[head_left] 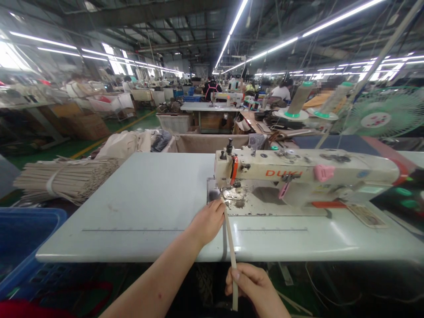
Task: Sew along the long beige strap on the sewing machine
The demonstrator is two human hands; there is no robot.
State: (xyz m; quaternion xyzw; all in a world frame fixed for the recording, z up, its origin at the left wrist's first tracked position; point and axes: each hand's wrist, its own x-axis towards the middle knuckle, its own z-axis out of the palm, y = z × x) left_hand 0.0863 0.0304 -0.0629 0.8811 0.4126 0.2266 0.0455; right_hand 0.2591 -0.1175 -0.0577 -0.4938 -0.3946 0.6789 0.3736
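Observation:
A narrow beige strap (229, 240) runs from the needle area of a cream sewing machine (298, 174) down over the front edge of the pale table (145, 198). My left hand (208, 221) rests on the table by the presser foot, fingers closed on the strap's upper end. My right hand (255, 287) is below the table edge, pinching the strap's lower end between thumb and fingers.
A bundle of beige straps (66, 179) lies at the table's left. A blue plastic crate (23, 238) stands lower left. Thread cones (300, 101) and a green fan (380, 117) are behind the machine. Other workers sit at distant tables.

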